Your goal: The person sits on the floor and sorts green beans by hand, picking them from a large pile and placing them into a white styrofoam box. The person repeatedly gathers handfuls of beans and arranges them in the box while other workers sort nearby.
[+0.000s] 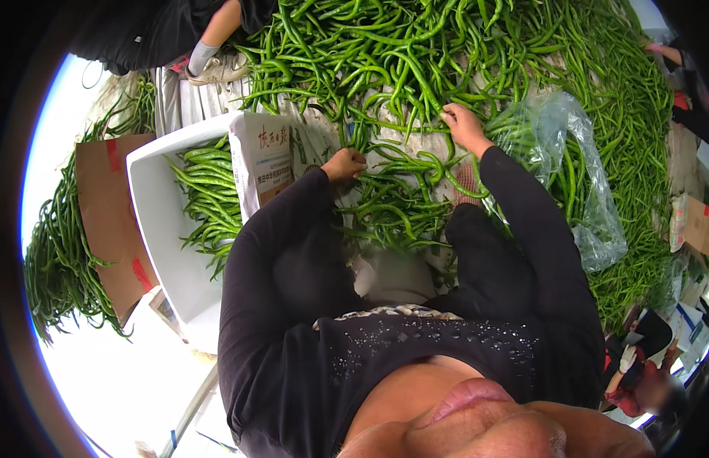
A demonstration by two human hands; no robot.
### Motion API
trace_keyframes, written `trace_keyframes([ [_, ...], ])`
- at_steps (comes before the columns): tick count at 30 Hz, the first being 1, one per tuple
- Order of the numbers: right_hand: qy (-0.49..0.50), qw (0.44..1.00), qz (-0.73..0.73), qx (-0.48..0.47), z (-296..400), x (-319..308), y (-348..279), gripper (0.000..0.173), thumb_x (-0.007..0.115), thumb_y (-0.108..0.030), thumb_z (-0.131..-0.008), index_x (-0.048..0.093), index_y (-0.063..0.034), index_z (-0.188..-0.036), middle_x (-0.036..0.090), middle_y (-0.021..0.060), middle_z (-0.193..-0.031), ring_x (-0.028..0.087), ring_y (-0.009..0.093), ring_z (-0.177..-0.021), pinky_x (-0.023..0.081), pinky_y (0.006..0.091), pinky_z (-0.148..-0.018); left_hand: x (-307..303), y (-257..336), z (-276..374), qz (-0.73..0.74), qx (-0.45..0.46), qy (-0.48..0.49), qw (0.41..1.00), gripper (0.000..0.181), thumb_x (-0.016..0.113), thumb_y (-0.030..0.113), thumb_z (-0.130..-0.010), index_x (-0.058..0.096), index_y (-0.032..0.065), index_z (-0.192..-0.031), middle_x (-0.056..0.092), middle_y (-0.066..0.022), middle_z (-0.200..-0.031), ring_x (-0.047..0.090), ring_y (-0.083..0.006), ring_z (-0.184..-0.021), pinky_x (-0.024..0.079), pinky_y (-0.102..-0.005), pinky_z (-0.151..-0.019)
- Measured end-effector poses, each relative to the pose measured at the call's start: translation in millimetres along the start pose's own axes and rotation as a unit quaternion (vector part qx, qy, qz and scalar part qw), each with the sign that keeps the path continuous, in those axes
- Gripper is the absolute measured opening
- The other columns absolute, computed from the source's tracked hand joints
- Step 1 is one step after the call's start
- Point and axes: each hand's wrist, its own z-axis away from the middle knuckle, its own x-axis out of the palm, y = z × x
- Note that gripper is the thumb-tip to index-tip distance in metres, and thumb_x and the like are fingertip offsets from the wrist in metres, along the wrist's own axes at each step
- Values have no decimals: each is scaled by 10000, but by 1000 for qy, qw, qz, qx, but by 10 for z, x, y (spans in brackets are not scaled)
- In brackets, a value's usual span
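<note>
My right hand (464,129) pinches the tip of a long green chili pepper (420,86) at the near edge of a spread of peppers. Lower and to the left, my left hand (344,165) is curled just above the ground cloth, beside loose peppers; whether anything is between its fingers I cannot tell. A small heap of green chili peppers (397,209) lies between my knees. To my left stands a white foam box (182,127) with peppers laid in rows (208,194) inside. Newspaper (268,151) bearing print hangs over its near-side wall.
A clear plastic bag (603,240) with peppers lies by my right arm. Beyond the foam box are a cardboard sheet (114,217) and more peppers (62,269). Another person's shoe (220,68) is at upper left. A co-worker's gloved hand (628,359) shows at lower right.
</note>
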Motion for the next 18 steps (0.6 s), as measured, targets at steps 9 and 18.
trace_keyframes([
  [9,-55,934,-301,187,178,-163,-221,219,521,-202,-961,551,-14,-1070,591,33,-862,565,96,-701,467,242,-613,93,519,-431,115,32,8,993,309,618,173,-880,600,-60,-1083,667,-119,-909,668,-156,-709,518,-288,-583],
  [18,-155,948,-253,117,-2,279,-331,219,546,-110,-928,584,8,-1109,639,46,-909,608,107,-733,490,263,-650,177,890,-1148,-70,78,139,985,457,672,386,-762,655,-66,-831,657,-199,-719,662,-286,-659,521,-377,-645],
])
